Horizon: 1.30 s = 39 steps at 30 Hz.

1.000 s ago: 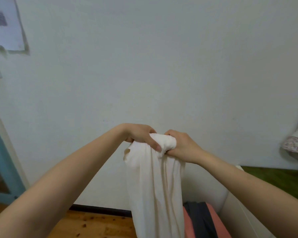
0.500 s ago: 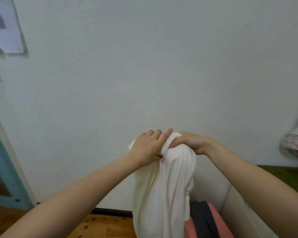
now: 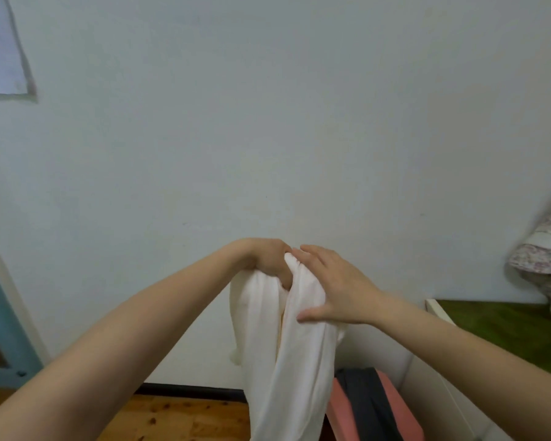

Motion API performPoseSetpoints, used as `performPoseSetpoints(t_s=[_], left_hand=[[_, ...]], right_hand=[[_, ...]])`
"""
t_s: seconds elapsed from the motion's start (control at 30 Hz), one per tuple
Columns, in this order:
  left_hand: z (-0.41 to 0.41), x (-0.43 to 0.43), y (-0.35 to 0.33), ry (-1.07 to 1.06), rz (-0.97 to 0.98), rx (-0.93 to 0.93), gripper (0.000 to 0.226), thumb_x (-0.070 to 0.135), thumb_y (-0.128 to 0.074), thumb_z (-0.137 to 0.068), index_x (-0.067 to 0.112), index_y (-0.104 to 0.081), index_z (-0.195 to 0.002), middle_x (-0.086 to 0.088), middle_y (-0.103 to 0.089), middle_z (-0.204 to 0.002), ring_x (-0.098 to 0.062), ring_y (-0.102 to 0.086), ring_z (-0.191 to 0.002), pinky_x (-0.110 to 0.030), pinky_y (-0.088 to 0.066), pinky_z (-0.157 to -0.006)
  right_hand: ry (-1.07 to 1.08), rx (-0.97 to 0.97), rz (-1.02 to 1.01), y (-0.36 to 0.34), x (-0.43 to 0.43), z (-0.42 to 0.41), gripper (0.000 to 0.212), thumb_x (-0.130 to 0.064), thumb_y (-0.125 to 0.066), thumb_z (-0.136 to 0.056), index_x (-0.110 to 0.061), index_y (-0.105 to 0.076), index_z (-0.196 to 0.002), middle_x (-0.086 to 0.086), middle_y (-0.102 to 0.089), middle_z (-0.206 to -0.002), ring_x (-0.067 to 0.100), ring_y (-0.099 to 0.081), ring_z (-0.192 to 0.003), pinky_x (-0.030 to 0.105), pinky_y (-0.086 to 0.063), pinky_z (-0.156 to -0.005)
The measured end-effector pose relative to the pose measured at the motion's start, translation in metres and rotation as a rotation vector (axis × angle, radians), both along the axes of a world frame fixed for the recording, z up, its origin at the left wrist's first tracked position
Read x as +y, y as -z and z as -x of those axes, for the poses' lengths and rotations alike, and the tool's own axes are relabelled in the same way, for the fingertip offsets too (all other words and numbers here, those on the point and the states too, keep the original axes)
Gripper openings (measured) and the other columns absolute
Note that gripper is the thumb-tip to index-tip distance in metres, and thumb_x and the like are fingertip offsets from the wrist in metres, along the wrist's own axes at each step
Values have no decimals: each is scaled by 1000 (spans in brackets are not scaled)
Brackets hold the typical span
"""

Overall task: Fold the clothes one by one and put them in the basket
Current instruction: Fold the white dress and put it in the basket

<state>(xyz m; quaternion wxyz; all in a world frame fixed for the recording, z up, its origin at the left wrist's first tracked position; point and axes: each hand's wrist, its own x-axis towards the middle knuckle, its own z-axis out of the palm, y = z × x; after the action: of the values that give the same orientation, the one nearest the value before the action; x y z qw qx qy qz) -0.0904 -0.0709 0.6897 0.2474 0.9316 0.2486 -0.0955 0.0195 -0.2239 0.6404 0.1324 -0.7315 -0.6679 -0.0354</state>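
Both hands on a white garment (image 3: 287, 361), held up in mid-air in front of the wall (image 3: 268, 122).

Left hand (image 3: 269, 262): fingers curled round the bunched top of the cloth, thumb down the front, so it carries the weight. Right hand (image 3: 334, 288): fingers straight and together, laid flat on the cloth just right of the left hand, thumb spread out below; it presses and does not grip. The garment hangs straight down in long folds and runs out the bottom of frame; can't tell what type it is. Lower right, behind it: a pink object (image 3: 404, 409) with a dark cloth (image 3: 366, 405) draped over it. Further right, a white unit with a green top (image 3: 506, 329) and floral fabric (image 3: 544, 253) on it. Wood floor (image 3: 188, 418) below, paper sheet (image 3: 4, 58) on the wall top left.
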Motion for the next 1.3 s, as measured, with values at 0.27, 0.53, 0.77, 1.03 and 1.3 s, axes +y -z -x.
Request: performPoseSetpoints(t_s=[0.27, 0.53, 0.77, 1.03, 1.3], left_hand=[[-6, -2, -5, 37, 18, 49, 51, 32, -78, -72, 21, -57, -117, 2, -65, -111, -20, -64, -101, -34, -53, -87], [21, -15, 14, 129, -520, -135, 117, 74, -73, -54, 34, -16, -148, 6, -39, -142, -21, -44, -127, -41, -41, -100], [19, -15, 38, 172, -954, -297, 110, 65, -67, -68, 36, 0, -151, 0, -36, -145, -26, -45, -121, -38, -37, -96], [-3, -20, 29, 43, -555, -222, 37, 41, -64, -73, 26, -48, -103, 7, -63, -90, -22, -62, -84, -32, -47, -66], [2, -1, 8, -1, -28, -155, 28, 19, -72, -72, 20, -61, -98, 2, -67, -94, -18, -65, -87, -28, -52, -69]], right_hand=[[196, 28, -72, -2, 27, -6, 45, -40, -66, -78, -28, -52, -119, -5, -65, -106, 23, -63, -96, 35, -51, -74], [200, 515, 19, -14, 29, -26, 16, -25, -74, -73, -23, -61, -82, -6, -66, -84, 13, -62, -76, 25, -45, -60], [179, 939, 247, -33, 36, -36, 17, -15, -70, -78, -10, -66, -94, 2, -72, -80, 13, -69, -68, 22, -50, -57], [179, 892, 482, -51, 40, -42, 53, -31, -64, -70, -9, -61, -118, 7, -71, -105, 21, -69, -92, 28, -57, -73], [-21, -100, 11, -25, 14, -23, 81, -67, -56, -78, -26, -36, -144, -1, -46, -143, 19, -46, -128, 36, -36, -106]])
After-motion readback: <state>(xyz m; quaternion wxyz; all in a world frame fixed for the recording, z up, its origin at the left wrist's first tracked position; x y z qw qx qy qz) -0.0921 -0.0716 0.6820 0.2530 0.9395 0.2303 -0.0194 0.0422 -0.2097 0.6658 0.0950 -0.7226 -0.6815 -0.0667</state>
